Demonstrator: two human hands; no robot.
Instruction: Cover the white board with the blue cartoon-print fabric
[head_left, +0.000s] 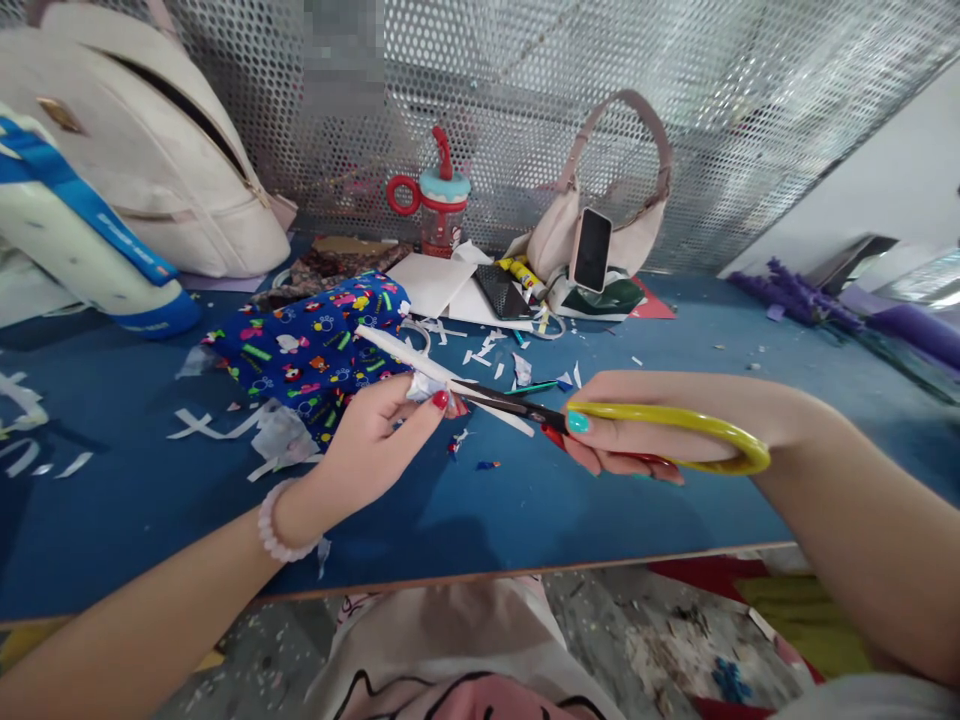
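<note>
My right hand (615, 430) is closed round the handles of a pair of scissors (675, 412), one loop yellow and the other red. Their dark blades point left, to my left fingertips. Between thumb and fingers, my left hand (382, 420) pinches a white paper strip (397, 350) together with a small crumpled whitish piece. One end of the strip reaches up to the left, and a narrow white length sticks out below the blades. Whether the blades are closed on the paper I cannot tell. Behind my left hand lies a blue patterned cloth (300, 345).
Paper scraps (285, 440) litter the blue table (637, 520). At the left stand a beige backpack (150, 130) and a large bottle (90, 230). Along the back are a red-handled cup (442, 215), a handbag (555, 230) and a phone (592, 250). Purple flowers (795, 290) lie at the right.
</note>
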